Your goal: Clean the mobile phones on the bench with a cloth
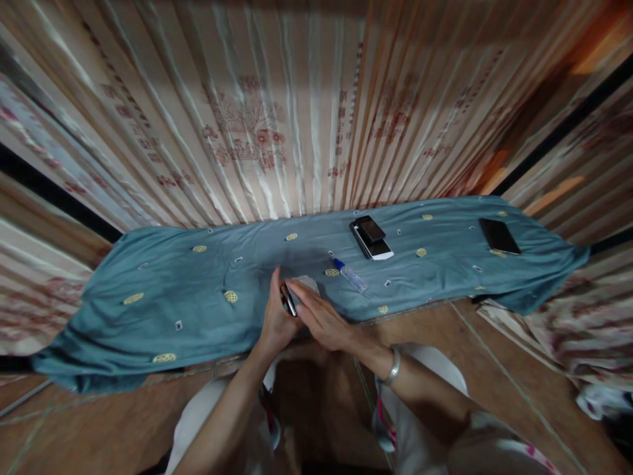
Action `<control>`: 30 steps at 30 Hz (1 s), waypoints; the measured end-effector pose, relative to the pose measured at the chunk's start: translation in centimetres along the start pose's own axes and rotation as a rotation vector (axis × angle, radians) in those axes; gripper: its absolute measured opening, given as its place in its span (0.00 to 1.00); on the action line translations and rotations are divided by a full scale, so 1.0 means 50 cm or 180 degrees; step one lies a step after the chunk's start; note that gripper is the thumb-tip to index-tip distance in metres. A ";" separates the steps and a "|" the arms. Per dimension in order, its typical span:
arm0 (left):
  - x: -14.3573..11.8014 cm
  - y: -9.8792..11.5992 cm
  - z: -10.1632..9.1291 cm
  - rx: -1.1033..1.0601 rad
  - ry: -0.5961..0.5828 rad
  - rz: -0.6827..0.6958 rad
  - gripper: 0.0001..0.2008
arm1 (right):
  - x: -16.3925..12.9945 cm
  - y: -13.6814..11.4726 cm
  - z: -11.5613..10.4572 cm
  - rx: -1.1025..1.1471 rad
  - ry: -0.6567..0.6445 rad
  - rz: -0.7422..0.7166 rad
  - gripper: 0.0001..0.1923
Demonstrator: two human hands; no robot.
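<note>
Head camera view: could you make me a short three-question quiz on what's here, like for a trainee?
1. True or false: the left hand holds a small dark phone on edge.
2. Which wrist wears the bracelet? A) left B) right
3. What lies on the blue cloth between the hands and the stacked phones?

Key: 1 true. 2 B; it is beside the right hand. 3 the small bottle with a blue cap.

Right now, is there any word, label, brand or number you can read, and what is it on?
None can be read.
Pale pleated curtain: reddish printed columns of characters, too blurred.
Clear small bottle with blue cap: no label legible.
Stacked black and white phones and black phone: screens dark.
</note>
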State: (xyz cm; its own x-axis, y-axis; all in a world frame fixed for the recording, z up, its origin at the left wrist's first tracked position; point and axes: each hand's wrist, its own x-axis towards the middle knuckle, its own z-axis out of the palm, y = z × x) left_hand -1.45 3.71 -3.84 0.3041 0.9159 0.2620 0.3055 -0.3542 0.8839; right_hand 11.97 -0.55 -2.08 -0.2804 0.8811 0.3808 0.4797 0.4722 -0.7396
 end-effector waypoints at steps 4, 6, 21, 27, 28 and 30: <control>0.004 -0.003 0.000 -0.0164 0.0082 0.0002 0.55 | 0.012 0.008 -0.006 0.0352 0.0485 0.0365 0.18; 0.006 -0.006 0.001 -0.0270 0.0104 0.0014 0.55 | 0.015 0.013 -0.008 0.0374 0.0571 0.0426 0.16; 0.007 -0.022 -0.001 -0.1075 0.0298 -0.0387 0.55 | 0.024 0.040 0.000 0.1391 0.0648 0.0649 0.12; 0.016 -0.036 0.004 -0.1189 0.0266 -0.0520 0.51 | 0.026 0.035 0.001 0.1905 0.0642 0.0776 0.13; 0.017 -0.039 0.004 -0.1040 0.0257 -0.0474 0.49 | 0.025 0.032 0.001 0.1921 0.0657 0.0725 0.13; 0.017 -0.039 0.001 -0.0528 0.0339 -0.0277 0.45 | 0.024 0.025 0.002 0.1897 0.0688 0.0631 0.13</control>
State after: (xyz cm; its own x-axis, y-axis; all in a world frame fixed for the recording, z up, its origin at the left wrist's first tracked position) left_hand -1.76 5.18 -5.38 0.1832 0.9596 0.2136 0.1711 -0.2451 0.9543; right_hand 12.12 1.08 -2.60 -0.0312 0.9644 0.2626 -0.0543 0.2607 -0.9639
